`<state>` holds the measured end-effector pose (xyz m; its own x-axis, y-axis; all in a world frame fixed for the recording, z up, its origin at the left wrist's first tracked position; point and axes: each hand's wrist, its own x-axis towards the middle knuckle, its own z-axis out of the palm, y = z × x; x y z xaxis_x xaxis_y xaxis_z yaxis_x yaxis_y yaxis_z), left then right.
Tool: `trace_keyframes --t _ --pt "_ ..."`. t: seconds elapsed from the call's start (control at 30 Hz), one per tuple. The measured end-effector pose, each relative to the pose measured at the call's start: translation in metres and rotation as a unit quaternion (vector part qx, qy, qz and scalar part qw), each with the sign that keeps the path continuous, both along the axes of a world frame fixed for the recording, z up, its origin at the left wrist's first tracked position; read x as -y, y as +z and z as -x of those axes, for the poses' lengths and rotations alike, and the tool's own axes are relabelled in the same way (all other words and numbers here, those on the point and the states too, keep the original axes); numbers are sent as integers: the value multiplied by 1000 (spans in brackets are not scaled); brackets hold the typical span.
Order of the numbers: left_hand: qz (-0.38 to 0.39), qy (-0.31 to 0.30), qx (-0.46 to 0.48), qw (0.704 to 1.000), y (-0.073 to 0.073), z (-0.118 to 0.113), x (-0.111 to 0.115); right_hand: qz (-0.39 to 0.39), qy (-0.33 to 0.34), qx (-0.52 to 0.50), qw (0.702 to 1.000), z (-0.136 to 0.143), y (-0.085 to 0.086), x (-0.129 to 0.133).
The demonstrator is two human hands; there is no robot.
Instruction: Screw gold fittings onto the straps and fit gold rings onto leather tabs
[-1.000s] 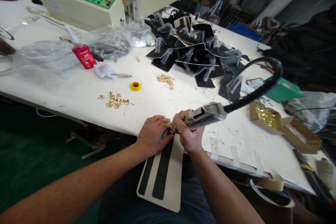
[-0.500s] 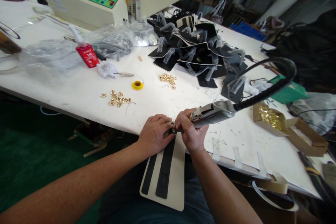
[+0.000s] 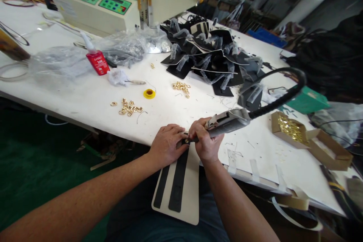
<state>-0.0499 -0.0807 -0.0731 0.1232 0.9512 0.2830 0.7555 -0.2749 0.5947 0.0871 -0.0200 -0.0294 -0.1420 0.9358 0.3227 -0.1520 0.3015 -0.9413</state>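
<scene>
A cream panel with black strips [image 3: 191, 189] extends from the table edge over my lap. My left hand [image 3: 167, 143] presses on its upper end, fingers bent over it and thumb beside a small brass-coloured screw head [image 3: 187, 141]. My right hand [image 3: 206, 140] is wrapped around a grey electric screwdriver [image 3: 229, 123], which lies tilted low with its front end pointing left at the screw. A black coiled cord [image 3: 279, 100] arches away from the tool's rear. My fingers partly hide the contact between tip and screw.
Gold-coloured metal rings [image 3: 129, 107] lie in small piles near a yellow spool [image 3: 149, 93]. A red glue bottle [image 3: 98, 61] leans by plastic bags. Behind are stacked black panels [image 3: 210, 60] and a cream machine [image 3: 93, 11]. Cardboard boxes [image 3: 289, 130], one with gold-coloured parts, stand right.
The camera view has shifted slightly, so the table items sit a little differently in frame. Both hands, panel and screwdriver keep nearly the same arrangement.
</scene>
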Motion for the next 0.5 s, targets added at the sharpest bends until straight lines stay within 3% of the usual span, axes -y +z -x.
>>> trace_keyframes --t 0.23,0.5 --pt "4 -5 -4 1000 1 1 -1 0 -4 -4 1000 0 -2 0" --pt "-21 -7 7 1000 -5 2 -3 -3 51 92 994 2 0 -8"
